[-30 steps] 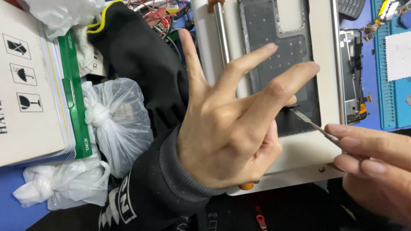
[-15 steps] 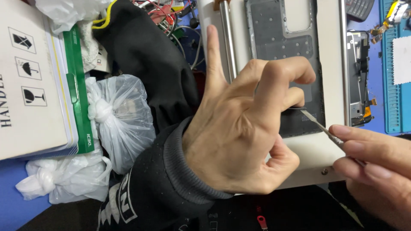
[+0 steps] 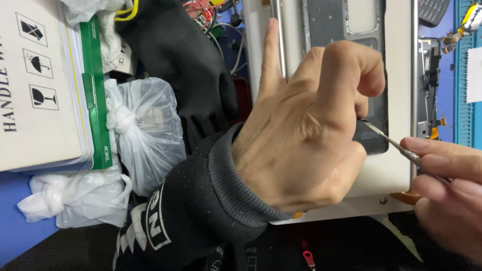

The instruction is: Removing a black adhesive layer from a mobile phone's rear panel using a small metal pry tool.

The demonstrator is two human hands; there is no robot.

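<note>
My left hand (image 3: 301, 130) centre frame, fingers curled down, pressing dark phone panel (image 3: 371, 140) flat on white fixture (image 3: 386, 175); grip bears down, encloses nothing. My right hand (image 3: 447, 185) lower right, grip pinching thin metal pry tool (image 3: 394, 143), tip at panel edge for leverage.

Tied bags (image 3: 140, 130) left of panel (image 3: 366, 75); box (image 3: 40, 85) farther left
</note>
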